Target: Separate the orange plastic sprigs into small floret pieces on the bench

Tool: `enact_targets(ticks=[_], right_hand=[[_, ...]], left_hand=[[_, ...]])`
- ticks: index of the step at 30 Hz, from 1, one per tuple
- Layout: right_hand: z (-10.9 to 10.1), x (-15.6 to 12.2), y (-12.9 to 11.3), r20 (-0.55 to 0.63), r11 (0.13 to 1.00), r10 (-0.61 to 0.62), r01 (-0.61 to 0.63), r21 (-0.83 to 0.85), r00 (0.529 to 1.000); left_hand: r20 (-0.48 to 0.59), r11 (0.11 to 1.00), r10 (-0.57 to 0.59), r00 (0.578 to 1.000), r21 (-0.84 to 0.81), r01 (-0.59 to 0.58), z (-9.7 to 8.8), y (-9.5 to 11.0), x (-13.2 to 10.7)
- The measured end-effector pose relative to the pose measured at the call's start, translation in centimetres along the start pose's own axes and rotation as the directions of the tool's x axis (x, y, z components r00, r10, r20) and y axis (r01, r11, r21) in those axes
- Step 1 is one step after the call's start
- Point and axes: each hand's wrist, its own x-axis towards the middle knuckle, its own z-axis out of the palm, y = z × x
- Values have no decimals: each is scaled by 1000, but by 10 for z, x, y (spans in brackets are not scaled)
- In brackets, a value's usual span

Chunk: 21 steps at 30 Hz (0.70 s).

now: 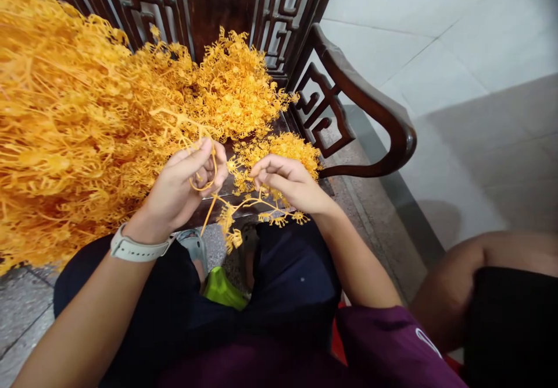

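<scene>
- Head view: I log orange branching sprigs (74,126) heaped across the upper left of the frame, a carved dark-wood armrest (370,94) right of centre.
- Left hand (185,187), centre: I see fingers closed on a looped stem (204,181).
- Right hand (290,183), just beside it: fingertips pinched together on a small sprig (255,202).

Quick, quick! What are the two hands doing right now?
Left hand: closed, pinching a thin orange stem.
Right hand: closed, pinching a branching orange sprig.
</scene>
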Motion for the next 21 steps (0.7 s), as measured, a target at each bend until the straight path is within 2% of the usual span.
enact_targets(ticks=[5, 8, 14, 18, 21], right_hand=[[7, 0, 3, 72, 1000, -16, 16, -1, 997], [9, 1, 5, 72, 999, -50, 49, 19, 996], [17, 4, -1, -23, 991, -104, 106, 79, 994], [22, 4, -6, -23, 984, -151, 153, 91, 988], [24, 2, -8, -76, 989, -144, 146, 33, 987]], left_hand=[[10, 965, 68, 998, -254, -63, 0, -4, 3], [4, 951, 72, 997, -301, -68, -2, -8, 4], [122, 983, 50, 991, -181, -28, 1, -18, 3], [90, 995, 87, 992, -46, -83, 6, -22, 3], [33, 994, 110, 993, 14, -111, 8, -22, 2]])
